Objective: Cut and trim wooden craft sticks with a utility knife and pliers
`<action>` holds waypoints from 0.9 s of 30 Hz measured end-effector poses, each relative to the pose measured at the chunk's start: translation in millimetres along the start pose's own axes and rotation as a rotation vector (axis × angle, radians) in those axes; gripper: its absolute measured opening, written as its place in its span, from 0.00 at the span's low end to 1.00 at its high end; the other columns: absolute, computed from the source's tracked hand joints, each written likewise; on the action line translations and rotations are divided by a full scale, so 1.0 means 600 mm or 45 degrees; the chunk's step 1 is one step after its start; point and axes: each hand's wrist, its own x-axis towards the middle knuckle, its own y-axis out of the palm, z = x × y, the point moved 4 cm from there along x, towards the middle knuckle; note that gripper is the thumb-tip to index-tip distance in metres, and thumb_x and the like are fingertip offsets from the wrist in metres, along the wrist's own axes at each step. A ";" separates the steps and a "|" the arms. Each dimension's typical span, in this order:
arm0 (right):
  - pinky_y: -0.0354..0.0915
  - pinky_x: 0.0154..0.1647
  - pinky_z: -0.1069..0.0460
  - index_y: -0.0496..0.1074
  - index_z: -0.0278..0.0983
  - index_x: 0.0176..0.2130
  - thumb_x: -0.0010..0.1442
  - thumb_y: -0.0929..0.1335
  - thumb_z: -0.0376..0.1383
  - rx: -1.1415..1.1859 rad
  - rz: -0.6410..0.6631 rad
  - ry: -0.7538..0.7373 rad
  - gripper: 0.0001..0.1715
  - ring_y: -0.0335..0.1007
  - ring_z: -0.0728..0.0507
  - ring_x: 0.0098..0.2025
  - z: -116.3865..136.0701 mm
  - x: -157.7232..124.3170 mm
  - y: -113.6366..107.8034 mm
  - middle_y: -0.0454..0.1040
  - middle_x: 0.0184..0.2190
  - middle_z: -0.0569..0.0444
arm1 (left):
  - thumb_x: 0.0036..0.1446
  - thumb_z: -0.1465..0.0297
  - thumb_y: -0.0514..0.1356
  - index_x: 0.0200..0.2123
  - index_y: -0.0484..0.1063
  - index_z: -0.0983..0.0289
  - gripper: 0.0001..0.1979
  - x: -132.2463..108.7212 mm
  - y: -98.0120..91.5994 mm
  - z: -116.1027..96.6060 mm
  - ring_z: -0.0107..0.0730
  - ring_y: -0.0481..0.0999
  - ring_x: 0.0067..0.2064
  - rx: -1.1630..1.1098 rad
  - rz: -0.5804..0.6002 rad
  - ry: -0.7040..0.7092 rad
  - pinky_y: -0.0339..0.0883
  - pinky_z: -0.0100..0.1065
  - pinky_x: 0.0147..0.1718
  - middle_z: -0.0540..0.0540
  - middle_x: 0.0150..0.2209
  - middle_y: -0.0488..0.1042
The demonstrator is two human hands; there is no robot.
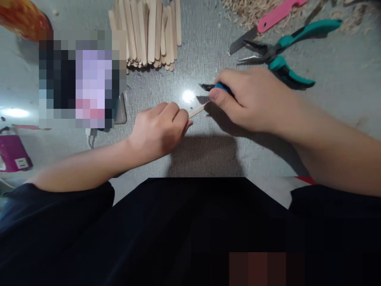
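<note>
Near the middle of the table, my left hand (162, 126) is closed around a thin wooden stick (197, 111), whose free end slants up to the right. My right hand (254, 99) grips a craft knife (220, 86) with a blue handle; its dark pointed tip aims left, above the stick. The stick's far end reaches under my right thumb, and I cannot tell whether the thumb touches it. My left fingers hide the stick's other end.
Several flat wooden craft sticks (145, 33) lie at the back. Teal-handled pliers (275, 51), a pink-handled blade tool (274, 18) and wood shavings (253, 8) are at back right. To the left are a pixelated area, an orange container (25, 18) and a purple power adapter (13, 153).
</note>
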 end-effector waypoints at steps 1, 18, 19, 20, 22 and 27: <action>0.58 0.44 0.40 0.76 0.44 0.48 0.85 0.58 0.57 0.057 -0.009 0.020 0.29 0.76 0.30 0.43 0.000 -0.001 -0.004 0.79 0.38 0.44 | 0.82 0.55 0.57 0.42 0.83 0.54 0.19 -0.001 -0.001 -0.002 0.51 0.82 0.40 -0.005 0.012 -0.001 0.60 0.48 0.31 0.63 0.40 0.83; 0.58 0.40 0.43 0.69 0.43 0.41 0.84 0.62 0.46 0.211 0.243 0.219 0.17 0.76 0.37 0.35 0.036 -0.035 0.019 0.82 0.33 0.51 | 0.82 0.76 0.52 0.49 0.86 0.67 0.20 -0.019 0.023 -0.024 0.37 0.76 0.35 0.007 -0.253 0.334 0.62 0.39 0.31 0.60 0.37 0.81; 0.56 0.39 0.43 0.69 0.43 0.40 0.83 0.62 0.47 0.132 0.273 0.223 0.19 0.74 0.37 0.35 0.037 -0.034 0.022 0.81 0.34 0.49 | 0.82 0.77 0.52 0.47 0.86 0.67 0.20 -0.019 0.024 -0.024 0.36 0.75 0.35 0.003 -0.266 0.340 0.61 0.39 0.31 0.60 0.36 0.81; 0.54 0.38 0.43 0.70 0.43 0.40 0.83 0.62 0.48 0.069 0.306 0.226 0.20 0.73 0.37 0.35 0.039 -0.033 0.025 0.80 0.34 0.48 | 0.82 0.77 0.52 0.46 0.86 0.67 0.20 -0.019 0.023 -0.024 0.35 0.75 0.34 0.004 -0.279 0.348 0.60 0.39 0.31 0.59 0.36 0.80; 0.52 0.38 0.43 0.72 0.43 0.41 0.83 0.60 0.49 -0.002 0.356 0.221 0.21 0.70 0.36 0.34 0.045 -0.029 0.029 0.79 0.34 0.47 | 0.83 0.77 0.52 0.46 0.85 0.67 0.20 -0.020 0.021 -0.025 0.35 0.74 0.34 0.035 -0.300 0.373 0.59 0.39 0.31 0.59 0.36 0.80; 0.50 0.38 0.43 0.76 0.42 0.47 0.83 0.58 0.47 -0.098 0.448 0.229 0.23 0.66 0.36 0.33 0.055 -0.017 0.028 0.77 0.34 0.46 | 0.81 0.78 0.53 0.47 0.85 0.69 0.18 -0.026 0.016 -0.029 0.37 0.76 0.35 0.186 -0.375 0.479 0.59 0.40 0.31 0.59 0.36 0.81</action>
